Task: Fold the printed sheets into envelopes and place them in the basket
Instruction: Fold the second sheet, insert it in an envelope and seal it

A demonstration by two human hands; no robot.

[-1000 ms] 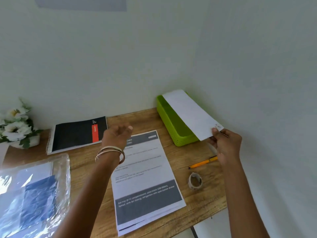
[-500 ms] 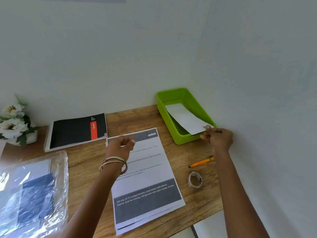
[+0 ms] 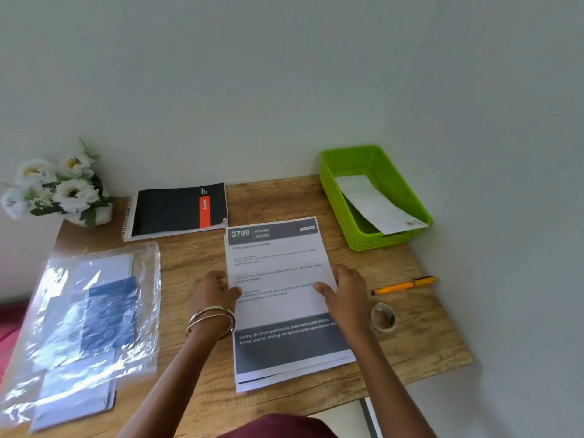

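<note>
Stack of printed sheets lies flat on the table, directly between your two hands. Left hand sits at the stack's left edge, thumb on the top sheet, other fingers curled at the edge; can't tell if that grip actually pinches paper or just rests. Right hand sits at the right edge, thumb laid on the sheet, fingers relaxed, holding nothing. Small print mid-page is unreadable. Lower sheets show only as slivers at the near edge.

Beyond your right hand: green basket with one folded envelope leaning on its near rim, lower part hidden inside. Right of that hand: orange pen, tape roll. Beyond your left hand: spiral notebook.
</note>
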